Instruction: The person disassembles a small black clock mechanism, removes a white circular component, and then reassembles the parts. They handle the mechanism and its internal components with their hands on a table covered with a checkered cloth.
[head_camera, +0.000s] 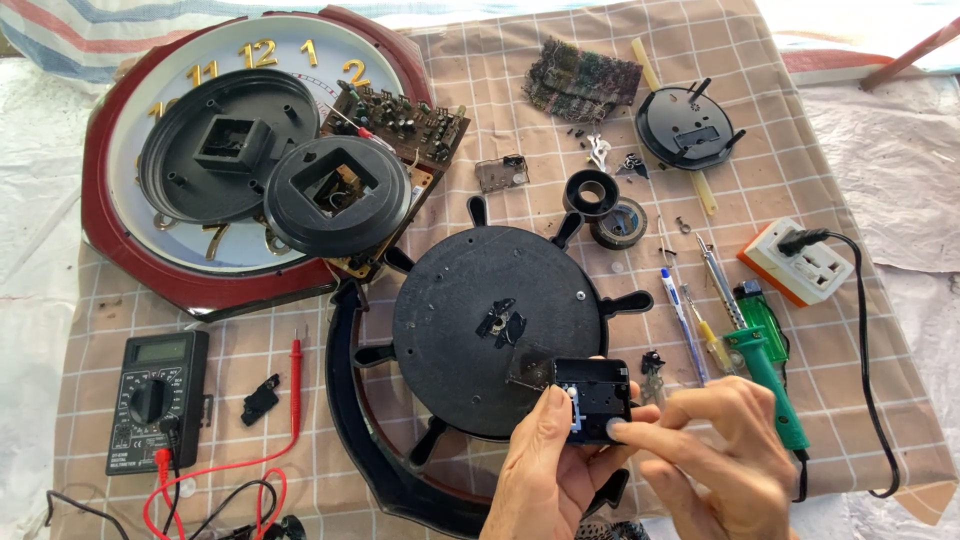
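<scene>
1. Head camera, far left: I see a black multimeter lying on the checked cloth, its red probe and leads trailing beside it.
2. Above it lies a red-rimmed wall clock face with gold numerals, two round black housings stacked on it and a green circuit board at its edge.
3. Centre: a round black clock back plate with radiating tabs rests in a dark ring frame.
4. Just below it, my left hand grasps a small black clock movement from underneath, thumb on its left edge.
5. My right hand pinches the movement's lower right corner, thumb tip pressed to its face.
6. Right: two tape rolls, pens, a green-handled soldering iron, a green lighter and a white-and-orange socket block with a plug in it.
</scene>
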